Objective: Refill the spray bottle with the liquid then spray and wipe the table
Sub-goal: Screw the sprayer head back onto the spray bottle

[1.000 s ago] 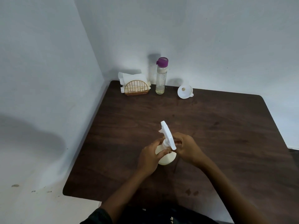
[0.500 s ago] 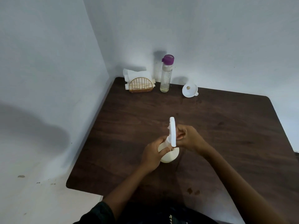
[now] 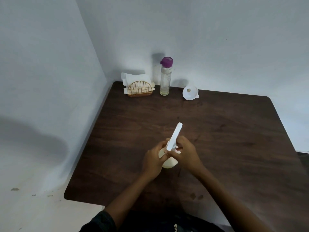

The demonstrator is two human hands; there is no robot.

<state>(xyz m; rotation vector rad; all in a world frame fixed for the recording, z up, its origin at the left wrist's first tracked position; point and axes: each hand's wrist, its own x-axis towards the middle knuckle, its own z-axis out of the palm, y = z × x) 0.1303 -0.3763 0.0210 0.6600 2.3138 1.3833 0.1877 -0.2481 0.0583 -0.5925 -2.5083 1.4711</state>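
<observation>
A white spray bottle (image 3: 168, 162) is seen standing on the dark wooden desk (image 3: 225, 131), a little below the centre of the frame, and it is grasped by both hands. The body of the bottle is gripped by the left hand (image 3: 153, 162), whose fingers are curled round its left side. The neck, just under the white trigger head (image 3: 174, 137), is grasped by the right hand (image 3: 185, 154), the fingers being wrapped about it from the right. The trigger head is seen tilted, its long top running up and to the right above the hands. Whether the head is seated on the bottle or loosened cannot be told. At the far edge of the desk, in the upper middle of the frame, a clear bottle (image 3: 165, 81) with a purple cap is stood upright against the wall; a little pale liquid is visible at its bottom. Just to its left a gold wire holder (image 3: 140, 89) filled with white paper napkins (image 3: 133, 78) is placed. To the right of the clear bottle, apart from it, a white funnel (image 3: 190, 93) is laid on the desk with its wide mouth turned toward the camera.
</observation>
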